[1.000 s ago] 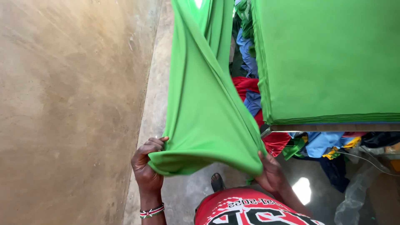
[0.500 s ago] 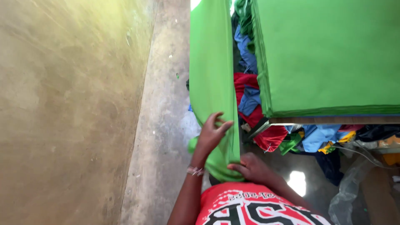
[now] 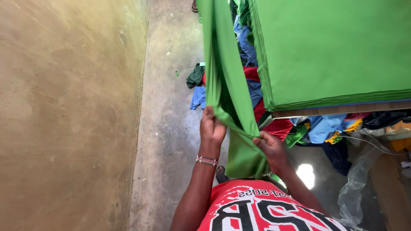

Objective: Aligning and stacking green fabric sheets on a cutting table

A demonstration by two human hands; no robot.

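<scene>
Both hands grasp the green cloth (image 3: 227,85) hanging at frame centre: left hand (image 3: 212,128) clenched on its edge, right hand (image 3: 270,147) pinching a fold. Judgement: keep edges aligned, clear of the floor (image 3: 171,107), beside the stacked counter (image 3: 338,109).

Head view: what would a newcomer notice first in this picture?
First is the long green cloth hanging down the middle, gripped at its lower part by the left hand and the right hand. At the upper right lies a thick stack of green fabric sheets on a table, with a heap of coloured scraps under it. A plain concrete wall fills the left side.
</scene>
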